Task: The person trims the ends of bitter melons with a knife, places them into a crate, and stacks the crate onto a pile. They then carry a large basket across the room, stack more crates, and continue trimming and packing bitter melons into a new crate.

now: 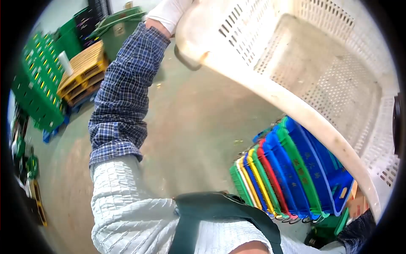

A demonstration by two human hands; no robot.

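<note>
A large white perforated plastic basket (296, 103) fills the upper right, tilted so that its inside and bottom show. My left hand (169, 15), in a white glove, is at the basket's upper left corner; its fingers are cut off by the frame's top edge or hidden by the rim. Checked sleeve covers reach along the left forearm. My right hand is out of sight; only its dark checked sleeve shows low at the right, next to the basket's lower rim. Nested blue, green, red and yellow baskets (287, 169) stand under the white one.
Green crates (40, 84) are piled at the left beside stacked wooden pallets (84, 70). A green bin (120, 36) stands behind them. Another pallet (37, 203) lies at the far left edge. A cardboard box (357, 203) is at the lower right.
</note>
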